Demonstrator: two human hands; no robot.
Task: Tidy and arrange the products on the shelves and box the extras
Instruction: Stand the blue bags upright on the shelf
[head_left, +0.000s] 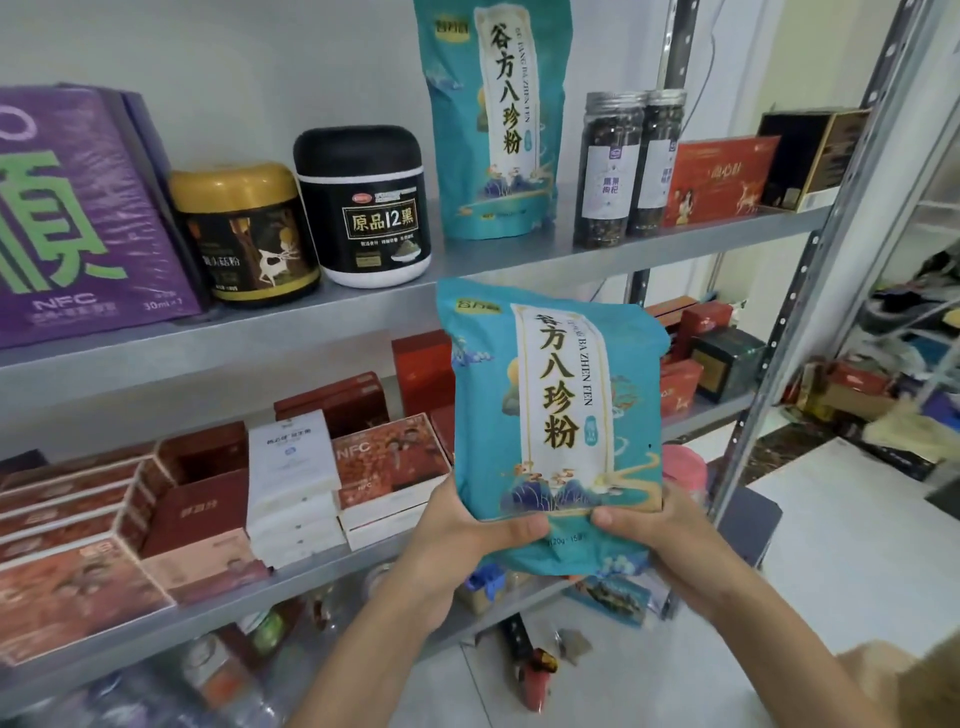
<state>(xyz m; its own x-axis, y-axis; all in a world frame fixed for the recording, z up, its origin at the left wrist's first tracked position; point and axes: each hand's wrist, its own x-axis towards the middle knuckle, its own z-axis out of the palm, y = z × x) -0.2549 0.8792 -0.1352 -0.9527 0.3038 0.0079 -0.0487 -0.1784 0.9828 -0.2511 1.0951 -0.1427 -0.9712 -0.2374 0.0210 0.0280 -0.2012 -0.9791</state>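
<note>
I hold a teal pouch with a white label (558, 415) upright in front of the shelves. My left hand (467, 530) grips its lower left corner with the thumb across the front. My right hand (654, 530) grips the lower right corner the same way. A matching teal pouch (493, 119) stands on the upper shelf (519, 260), directly above the one I hold.
On the upper shelf stand a purple box (78, 218), a gold-lidded jar (244, 234), a black jar (366, 208), two clear jars (628, 166) and a red box (717, 179). Red and white boxes (291, 478) fill the lower shelf. Loose items lie on the floor (535, 670).
</note>
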